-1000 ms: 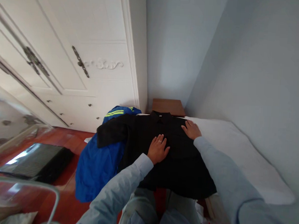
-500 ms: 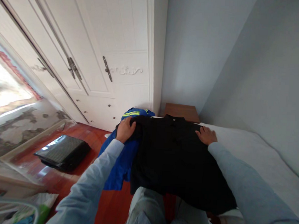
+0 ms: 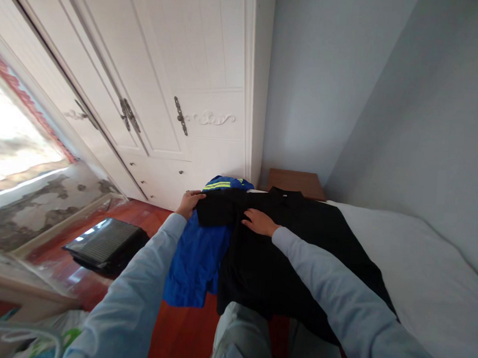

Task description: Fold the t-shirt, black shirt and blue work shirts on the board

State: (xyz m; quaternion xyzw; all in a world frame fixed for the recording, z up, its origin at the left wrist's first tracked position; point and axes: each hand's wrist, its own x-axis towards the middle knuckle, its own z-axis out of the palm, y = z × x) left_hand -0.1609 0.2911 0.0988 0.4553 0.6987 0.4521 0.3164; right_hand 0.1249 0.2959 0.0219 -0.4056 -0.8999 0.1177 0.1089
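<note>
A black collared shirt (image 3: 291, 247) lies spread on the near end of a white bed (image 3: 412, 265), collar toward the far wall. Its left sleeve (image 3: 216, 211) sticks out over a blue jacket with yellow reflective stripes (image 3: 196, 254) that hangs off the bed's left side. My left hand (image 3: 189, 202) is closed on the end of that black sleeve. My right hand (image 3: 258, 222) rests flat on the shirt near the left shoulder, fingers stretched out.
White wardrobe doors with dark metal handles (image 3: 181, 116) stand to the left. A brown bedside table (image 3: 295, 182) sits in the far corner. A black flat case (image 3: 105, 241) lies on the red wooden floor. Grey walls close in the right side.
My right hand has crossed from the shirt's right shoulder to its left shoulder. My left hand has pulled the black sleeve outward to the left, after leaving the middle of the shirt.
</note>
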